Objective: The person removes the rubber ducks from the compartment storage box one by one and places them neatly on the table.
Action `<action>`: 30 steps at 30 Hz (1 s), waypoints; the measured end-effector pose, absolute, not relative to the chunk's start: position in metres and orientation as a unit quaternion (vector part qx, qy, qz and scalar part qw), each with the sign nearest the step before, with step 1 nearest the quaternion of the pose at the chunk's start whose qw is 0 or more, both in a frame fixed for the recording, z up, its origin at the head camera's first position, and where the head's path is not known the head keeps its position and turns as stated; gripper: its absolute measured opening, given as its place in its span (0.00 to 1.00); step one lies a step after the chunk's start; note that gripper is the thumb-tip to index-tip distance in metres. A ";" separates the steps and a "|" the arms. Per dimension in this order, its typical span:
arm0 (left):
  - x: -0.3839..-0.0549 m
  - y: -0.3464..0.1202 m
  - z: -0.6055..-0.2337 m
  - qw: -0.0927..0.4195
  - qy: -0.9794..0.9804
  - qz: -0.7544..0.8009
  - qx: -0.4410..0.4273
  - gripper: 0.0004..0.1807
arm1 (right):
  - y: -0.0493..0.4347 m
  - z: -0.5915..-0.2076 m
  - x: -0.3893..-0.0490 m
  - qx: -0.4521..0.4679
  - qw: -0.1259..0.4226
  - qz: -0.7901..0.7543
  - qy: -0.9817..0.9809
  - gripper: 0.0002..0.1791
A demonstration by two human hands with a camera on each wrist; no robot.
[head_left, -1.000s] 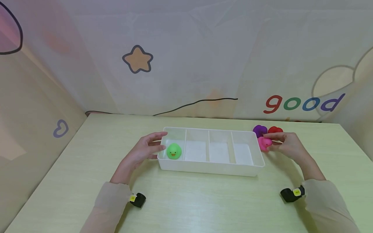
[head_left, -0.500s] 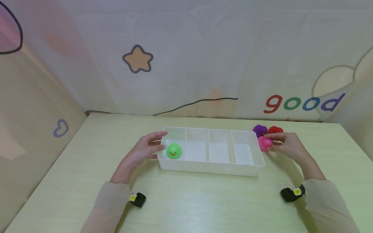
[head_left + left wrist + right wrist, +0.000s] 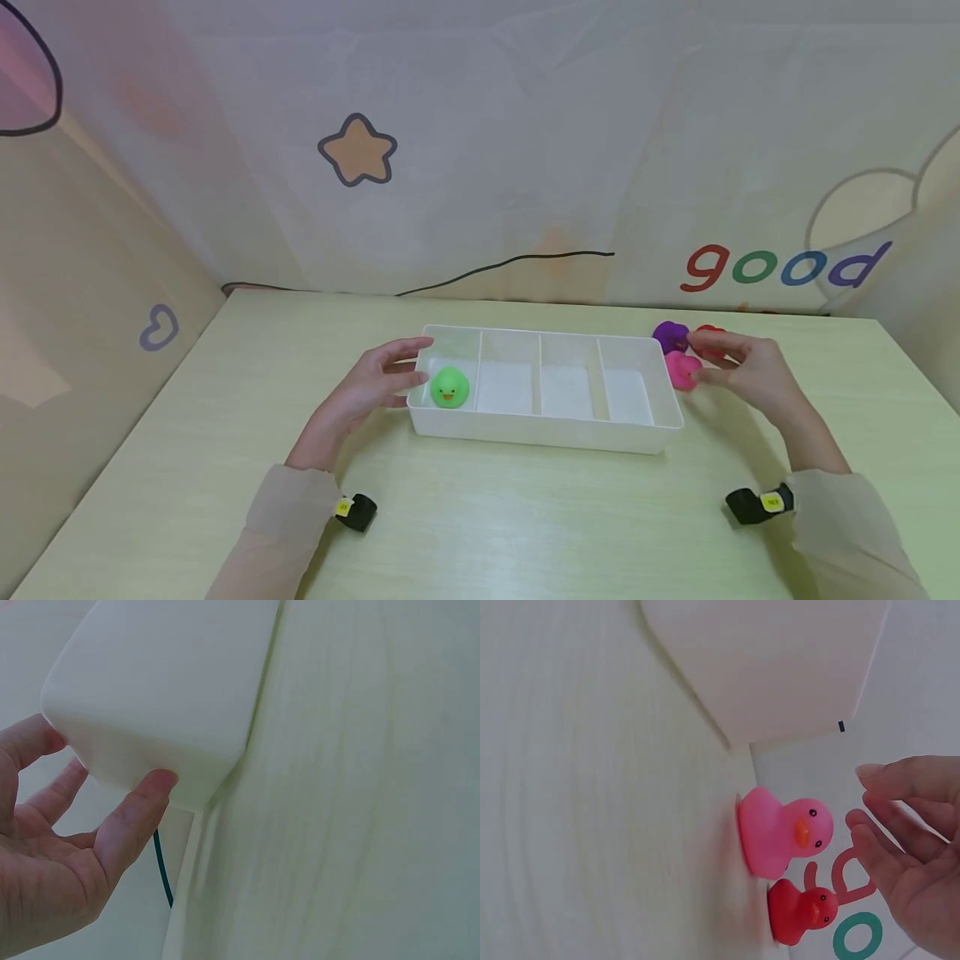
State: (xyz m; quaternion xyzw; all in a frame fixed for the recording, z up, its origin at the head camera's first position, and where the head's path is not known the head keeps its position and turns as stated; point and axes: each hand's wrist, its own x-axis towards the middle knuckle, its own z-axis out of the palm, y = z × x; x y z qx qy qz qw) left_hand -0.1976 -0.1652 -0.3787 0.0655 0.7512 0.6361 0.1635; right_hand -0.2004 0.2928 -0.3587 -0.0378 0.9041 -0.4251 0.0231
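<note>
A white box (image 3: 540, 432) with several compartments lies across the table, a green rubber duck (image 3: 449, 387) in its leftmost one. My left hand (image 3: 375, 375) touches the box's left end, fingertips and thumb against the wall and rim. In the left wrist view that hand's thumb (image 3: 139, 814) rests on the end wall. Beyond the box's right end sits a pink rubber duck (image 3: 776, 834). My right hand (image 3: 750, 371) hovers beside it, fingers apart; the right wrist view shows a gap between fingertips and duck. Behind it are a red duck (image 3: 801, 911) and a purple one (image 3: 671, 337).
The light wooden table (image 3: 480, 525) ends at a hanging backdrop (image 3: 495, 167) printed with a star and the word "good". A black wrist camera sits at each sleeve cuff.
My right hand's fingers have come away from the pink duck and spread, and the hand has shifted slightly right. The left hand and box stay in place.
</note>
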 end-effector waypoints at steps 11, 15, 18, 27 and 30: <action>-0.198 -0.165 -0.379 0.163 0.752 0.635 0.066 0.29 | 0.264 -0.338 -0.186 -0.068 -0.022 -0.436 0.897 0.28; -0.198 -0.165 -0.379 0.161 0.753 0.634 0.068 0.29 | 0.254 -0.334 -0.183 -0.083 -0.028 -0.454 0.887 0.26; -0.198 -0.165 -0.379 0.160 0.756 0.631 0.067 0.28 | 0.247 -0.332 -0.181 -0.094 -0.029 -0.460 0.883 0.25; -0.198 -0.166 -0.379 0.160 0.759 0.628 0.064 0.29 | 0.221 -0.326 -0.180 -0.159 -0.021 -0.490 0.857 0.25; -0.197 -0.165 -0.379 0.160 0.758 0.629 0.064 0.29 | 0.211 -0.325 -0.180 -0.182 -0.016 -0.496 0.849 0.25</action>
